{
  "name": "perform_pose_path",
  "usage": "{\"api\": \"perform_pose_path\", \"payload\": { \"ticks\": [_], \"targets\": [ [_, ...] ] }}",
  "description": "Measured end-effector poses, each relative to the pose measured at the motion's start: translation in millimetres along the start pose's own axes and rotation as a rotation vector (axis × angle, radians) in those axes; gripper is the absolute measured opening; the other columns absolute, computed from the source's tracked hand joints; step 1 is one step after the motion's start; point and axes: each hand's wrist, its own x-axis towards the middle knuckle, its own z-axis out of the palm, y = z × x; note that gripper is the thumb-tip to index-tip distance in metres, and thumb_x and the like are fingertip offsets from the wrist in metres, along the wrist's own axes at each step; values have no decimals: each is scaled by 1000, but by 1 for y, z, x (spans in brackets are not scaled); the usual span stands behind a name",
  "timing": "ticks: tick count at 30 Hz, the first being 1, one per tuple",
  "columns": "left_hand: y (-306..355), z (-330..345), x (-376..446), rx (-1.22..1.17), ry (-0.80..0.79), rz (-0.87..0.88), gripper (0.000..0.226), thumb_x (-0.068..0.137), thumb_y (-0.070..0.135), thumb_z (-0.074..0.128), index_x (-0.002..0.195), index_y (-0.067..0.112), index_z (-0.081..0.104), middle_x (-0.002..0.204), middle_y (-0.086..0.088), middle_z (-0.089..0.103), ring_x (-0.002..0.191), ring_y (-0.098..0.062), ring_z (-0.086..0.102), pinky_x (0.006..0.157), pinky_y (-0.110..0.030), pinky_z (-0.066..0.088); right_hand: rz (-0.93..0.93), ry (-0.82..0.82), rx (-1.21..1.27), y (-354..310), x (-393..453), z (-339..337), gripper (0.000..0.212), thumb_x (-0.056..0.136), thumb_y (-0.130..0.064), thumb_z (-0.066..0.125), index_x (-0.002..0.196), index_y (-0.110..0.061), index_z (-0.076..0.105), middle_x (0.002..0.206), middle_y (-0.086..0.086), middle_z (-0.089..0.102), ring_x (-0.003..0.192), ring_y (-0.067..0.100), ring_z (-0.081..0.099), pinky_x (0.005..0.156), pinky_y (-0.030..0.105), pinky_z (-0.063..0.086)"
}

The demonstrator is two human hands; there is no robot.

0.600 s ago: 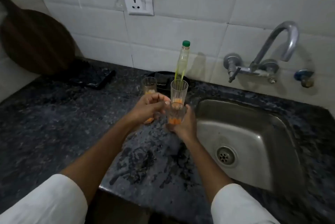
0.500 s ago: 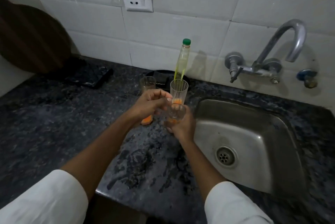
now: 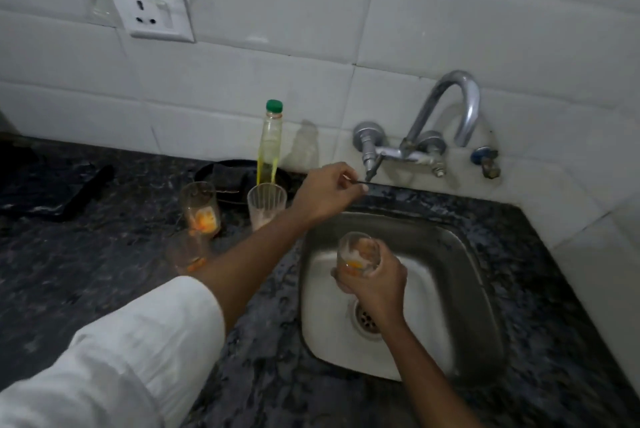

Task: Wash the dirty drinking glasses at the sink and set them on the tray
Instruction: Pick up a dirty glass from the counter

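1. The right hand [image 3: 375,280] is curled round a clear drinking glass [image 3: 358,254] held over the steel sink [image 3: 460,272]; its fingers hide the lower half of the glass, and orange dregs show at the bottom through a cloudy wall.
2. The left hand [image 3: 327,194] reaches to the tap lever [image 3: 372,169]. Thumb and fingers seem to pinch the thin lever, though blur makes the contact hard to confirm.
3. The chrome tap [image 3: 450,109] curves up from the tiled wall and hooks down over the basin; the drain [image 3: 365,318] is partly covered by the right wrist.
4. Three more glasses stand on the speckled dark stone counter [image 3: 104,272]: a ribbed glass [image 3: 266,204] just beside the left forearm, a smooth glass [image 3: 201,209] with orange residue, and a low glass [image 3: 188,253], dim and faint against the counter.
5. A slim plastic bottle [image 3: 270,147] with a green cap holds yellow liquid, in front of a dark round dish [image 3: 225,178] whose contents are unclear.
6. A white sleeve [image 3: 131,358] is cut off at the lower edge.
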Motion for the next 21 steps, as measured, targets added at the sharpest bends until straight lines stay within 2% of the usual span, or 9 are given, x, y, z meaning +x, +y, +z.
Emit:
{"api": "perform_pose_path", "payload": {
  "ticks": [3,5,7,9,13,16,18,21],
  "targets": [
    [10,29,36,231,-19,-62,50,87,53,63,119,14,61,105,-10,71,98,-29,66,82,-41,54,11,43,-40,2,16,-29,64,46,-28,94,103,-25,66,87,-12,67,84,10,67,77,26,53],
    [14,44,52,287,23,-100,49,88,54,61,112,12,62,109,-13,68,102,-33,64,78,-38,50,23,50,-40,4,28,-42,65,46,-27,94,105,-26,65,90,-11,68,86,12,67,79,26,53],
    [14,55,63,283,83,-136,41,87,54,61,90,13,61,93,-12,67,94,-34,65,68,-33,41,40,46,-18,8,40,-51,65,47,-26,93,106,-26,65,96,-8,69,90,13,66,83,28,53],
    [13,62,71,248,161,-179,43,85,55,62,75,14,56,76,-8,61,84,-34,66,62,-32,37,29,55,3,10,50,-57,62,47,-25,93,103,-26,65,98,-7,70,91,13,66,84,29,54],
    [14,69,73,198,271,-202,47,85,50,66,60,11,60,54,-2,52,66,-29,64,52,-29,32,6,59,17,17,65,-64,59,46,-26,93,98,-27,66,96,-7,71,87,11,66,80,27,53],
    [16,72,73,226,310,-196,45,87,49,63,60,13,63,54,-1,54,62,-26,60,47,-28,27,9,43,47,23,76,-66,58,46,-27,94,94,-32,61,91,-11,68,85,9,65,80,27,54],
    [14,74,73,253,322,-186,45,88,48,60,62,12,66,57,-2,59,62,-25,61,47,-29,30,11,37,71,26,82,-67,57,47,-25,93,93,-32,60,90,-13,66,85,8,64,80,26,53],
    [12,74,72,222,343,-167,44,90,46,58,67,11,72,60,-5,67,61,-22,65,53,-32,46,21,28,89,29,89,-69,59,48,-26,94,98,-27,63,94,-10,68,86,8,64,80,25,52]
  ]
}}
